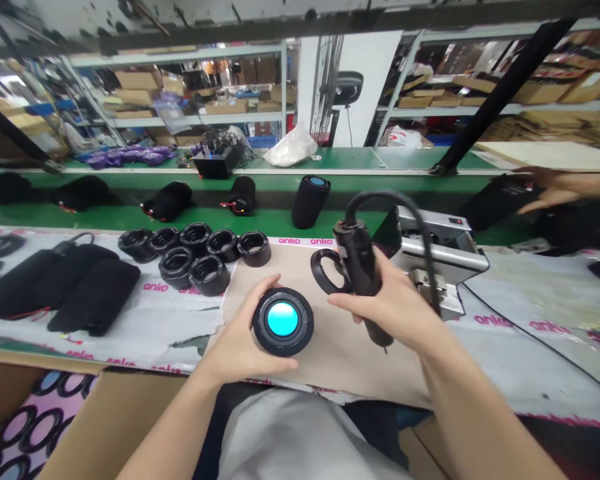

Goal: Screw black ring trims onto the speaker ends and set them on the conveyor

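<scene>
My left hand (pixel 245 340) is wrapped round a black cylindrical speaker (pixel 307 327), seen end-on with a shiny blue disc in its middle. My right hand (pixel 390 300) grips a black electric screwdriver (pixel 357 257), its cord looping over the top and its thin bit pointing down. Just left of the screwdriver is a black ring (pixel 320 273); whether it lies on the bench or touches my fingers I cannot tell. Several more black rings (pixel 210 273) stand grouped left of the speaker. A silver machine (pixel 435 247) sits beyond my right hand.
Black fabric-covered cylinders (pixel 90 290) lie at the left. Along the green conveyor (pixel 275 220) are more cylinders and an upright blue-topped speaker (pixel 311 200). An open carton (pixel 115 420) at lower left holds rings. Another person's hand (pixel 560 190) is blurred at right.
</scene>
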### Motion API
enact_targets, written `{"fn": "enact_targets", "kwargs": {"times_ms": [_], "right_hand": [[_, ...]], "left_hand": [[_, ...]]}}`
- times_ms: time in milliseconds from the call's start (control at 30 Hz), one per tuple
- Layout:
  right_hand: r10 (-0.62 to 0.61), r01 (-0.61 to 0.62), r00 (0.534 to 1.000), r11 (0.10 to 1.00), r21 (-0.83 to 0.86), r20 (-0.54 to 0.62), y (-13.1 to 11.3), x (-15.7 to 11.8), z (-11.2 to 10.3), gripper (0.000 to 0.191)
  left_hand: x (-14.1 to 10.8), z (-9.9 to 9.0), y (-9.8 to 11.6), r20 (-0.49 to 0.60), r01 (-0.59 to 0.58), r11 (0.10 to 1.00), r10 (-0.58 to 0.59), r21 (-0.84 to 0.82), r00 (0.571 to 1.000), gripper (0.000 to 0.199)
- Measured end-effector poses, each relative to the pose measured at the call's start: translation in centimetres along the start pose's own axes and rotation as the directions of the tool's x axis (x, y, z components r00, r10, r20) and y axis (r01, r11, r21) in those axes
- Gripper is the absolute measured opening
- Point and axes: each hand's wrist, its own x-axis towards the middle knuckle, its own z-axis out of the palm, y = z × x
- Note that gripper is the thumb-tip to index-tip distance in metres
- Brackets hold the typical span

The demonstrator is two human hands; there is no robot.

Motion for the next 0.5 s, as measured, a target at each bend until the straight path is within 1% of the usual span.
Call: {"fn": "enact_targets", "kwargs": {"times_ms": [67,100,167,200,300,367,433,500], "right_hand": [[-0.014,0.006,0.999,0.988,0.154,0.050,-1.1,-1.6,-1.6,0.083],[-0.018,0.005,0.997,0.983,0.182,0.072,-1.4,-2.3,-2.0,0.086],[-0.030,0.018,0.995,0.990,0.139,0.091,-1.7,-3.2,-2.5,0.086],[-0.053,0.043,0.994,0.993,0.106,0.095,-1.8,-3.5,-2.5,0.082],[-0.169,0.167,0.979,0.986,0.027,0.111,-1.4,-4.1,-2.6,0.061],[-0.212,0.214,0.965,0.977,0.000,0.154,-1.1,-4.4,-2.7,0.056],[-0.206,0.216,0.960,0.976,-0.031,0.191,-0.8,-4.5,-2.9,0.063],[-0.233,0.252,0.953,0.965,-0.079,0.192,-0.6,-4.3,-3.0,0.069]], "left_hand": [[0.8,0.5,0.6,0.012,-0.024,1.000,0.024,0.019,1.000,0.118],[1.2,0.9,0.8,0.023,-0.045,0.999,0.045,0.015,0.999,0.113],[1.7,2.0,1.2,0.030,-0.102,0.995,0.103,-0.009,0.994,0.104],[2.0,2.6,1.4,0.029,-0.135,0.990,0.136,-0.029,0.990,0.102],[2.6,4.3,1.6,0.038,-0.201,0.972,0.207,-0.122,0.978,0.096],[3.0,5.0,1.6,0.056,-0.192,0.966,0.205,-0.174,0.977,0.094],[3.3,5.3,1.7,0.072,-0.160,0.969,0.176,-0.188,0.982,0.095],[3.4,5.3,1.8,0.087,-0.116,0.975,0.134,-0.189,0.987,0.099]]}}
